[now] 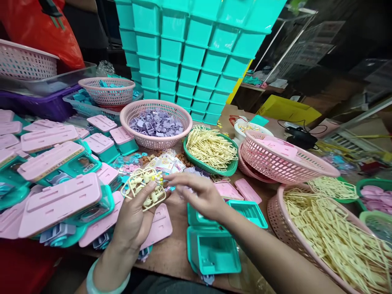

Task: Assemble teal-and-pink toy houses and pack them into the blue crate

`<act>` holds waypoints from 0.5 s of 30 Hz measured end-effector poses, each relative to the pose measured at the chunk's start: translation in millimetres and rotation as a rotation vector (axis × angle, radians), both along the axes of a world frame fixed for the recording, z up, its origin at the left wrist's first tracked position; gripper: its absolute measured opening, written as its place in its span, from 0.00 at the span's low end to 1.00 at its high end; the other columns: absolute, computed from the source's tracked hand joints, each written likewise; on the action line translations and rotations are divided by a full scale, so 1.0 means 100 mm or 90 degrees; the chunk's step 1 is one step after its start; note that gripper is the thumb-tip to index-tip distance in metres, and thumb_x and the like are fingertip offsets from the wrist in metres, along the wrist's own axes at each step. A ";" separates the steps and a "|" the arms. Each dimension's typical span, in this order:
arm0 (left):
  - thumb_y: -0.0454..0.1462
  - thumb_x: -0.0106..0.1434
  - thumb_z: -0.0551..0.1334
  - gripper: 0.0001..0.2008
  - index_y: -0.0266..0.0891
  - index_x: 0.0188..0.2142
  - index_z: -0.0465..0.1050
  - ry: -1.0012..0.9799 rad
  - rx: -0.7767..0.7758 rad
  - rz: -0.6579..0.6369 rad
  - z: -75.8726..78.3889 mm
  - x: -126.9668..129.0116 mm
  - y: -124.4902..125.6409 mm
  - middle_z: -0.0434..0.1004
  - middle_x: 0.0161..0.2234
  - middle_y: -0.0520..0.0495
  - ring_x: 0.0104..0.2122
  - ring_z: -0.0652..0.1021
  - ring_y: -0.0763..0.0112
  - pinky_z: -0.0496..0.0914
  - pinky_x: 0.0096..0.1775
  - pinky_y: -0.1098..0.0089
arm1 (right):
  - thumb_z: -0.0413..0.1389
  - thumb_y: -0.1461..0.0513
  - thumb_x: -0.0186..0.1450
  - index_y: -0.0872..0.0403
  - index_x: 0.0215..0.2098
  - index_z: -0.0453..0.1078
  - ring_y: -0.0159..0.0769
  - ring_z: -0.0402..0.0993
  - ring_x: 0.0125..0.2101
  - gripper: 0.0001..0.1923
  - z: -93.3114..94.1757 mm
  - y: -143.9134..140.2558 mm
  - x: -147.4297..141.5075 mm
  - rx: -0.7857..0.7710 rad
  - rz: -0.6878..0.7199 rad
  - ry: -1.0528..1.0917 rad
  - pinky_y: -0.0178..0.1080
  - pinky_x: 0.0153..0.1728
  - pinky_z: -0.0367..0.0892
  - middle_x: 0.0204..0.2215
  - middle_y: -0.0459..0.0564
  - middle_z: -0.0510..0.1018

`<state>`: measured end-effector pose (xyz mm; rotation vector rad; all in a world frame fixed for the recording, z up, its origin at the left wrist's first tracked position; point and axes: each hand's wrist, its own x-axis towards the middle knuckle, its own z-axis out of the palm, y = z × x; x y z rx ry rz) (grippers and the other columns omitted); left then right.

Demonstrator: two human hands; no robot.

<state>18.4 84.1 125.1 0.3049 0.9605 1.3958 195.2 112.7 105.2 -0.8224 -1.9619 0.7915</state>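
My left hand [134, 220] holds a pale yellow plastic frame of small parts [145, 188] above the table, thumb pressed on top of it. My right hand [199, 194] reaches leftwards with fingers spread, its fingertips touching the right edge of that frame. Just below my right wrist lies an open teal plastic case [214, 245] with an empty inside. Small printed sticker sheets [167, 163] lie on the table just behind both hands.
Finished teal cases with pink lids [58, 200] pile up at left. A pink basket of purple parts [156, 122], a green tray of yellow frames [211, 149], pink baskets [288, 159] and a big basket of yellow frames [333, 237] surround me. Teal crates [196, 49] stack behind.
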 end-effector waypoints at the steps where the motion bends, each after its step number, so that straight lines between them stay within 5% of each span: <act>1: 0.27 0.56 0.71 0.18 0.36 0.47 0.80 0.000 -0.007 0.011 0.01 -0.02 0.00 0.86 0.39 0.44 0.36 0.86 0.60 0.83 0.40 0.65 | 0.49 0.63 0.75 0.53 0.50 0.73 0.36 0.79 0.50 0.12 -0.02 0.16 0.01 -0.043 -0.068 -0.046 0.41 0.53 0.74 0.49 0.54 0.81; 3: 0.25 0.58 0.68 0.18 0.35 0.48 0.79 0.005 -0.019 0.028 0.03 -0.05 0.00 0.86 0.39 0.44 0.35 0.86 0.60 0.84 0.38 0.63 | 0.50 0.64 0.74 0.55 0.51 0.73 0.35 0.79 0.45 0.12 -0.08 0.52 -0.01 -0.117 -0.197 -0.228 0.39 0.50 0.74 0.47 0.54 0.80; 6: 0.25 0.59 0.66 0.19 0.35 0.51 0.78 0.019 -0.028 0.033 0.04 -0.09 -0.01 0.86 0.42 0.41 0.35 0.86 0.58 0.84 0.35 0.63 | 0.58 0.60 0.70 0.57 0.52 0.74 0.43 0.74 0.52 0.14 -0.21 0.97 -0.18 -0.174 -0.246 -0.456 0.43 0.56 0.68 0.51 0.59 0.77; 10: 0.26 0.60 0.67 0.18 0.35 0.50 0.78 0.025 -0.028 0.027 0.00 -0.15 -0.03 0.85 0.44 0.40 0.39 0.86 0.58 0.84 0.40 0.61 | 0.69 0.48 0.57 0.60 0.47 0.76 0.62 0.65 0.60 0.29 -0.34 1.21 -0.47 -0.211 -0.239 -0.531 0.56 0.58 0.65 0.55 0.68 0.73; 15: 0.25 0.61 0.66 0.17 0.35 0.49 0.78 0.025 -0.032 0.033 -0.02 -0.18 -0.01 0.85 0.45 0.40 0.39 0.86 0.58 0.84 0.40 0.61 | 0.71 0.52 0.55 0.55 0.41 0.78 0.57 0.71 0.54 0.20 -0.38 1.19 -0.54 -0.230 -0.223 -0.539 0.50 0.52 0.68 0.51 0.62 0.78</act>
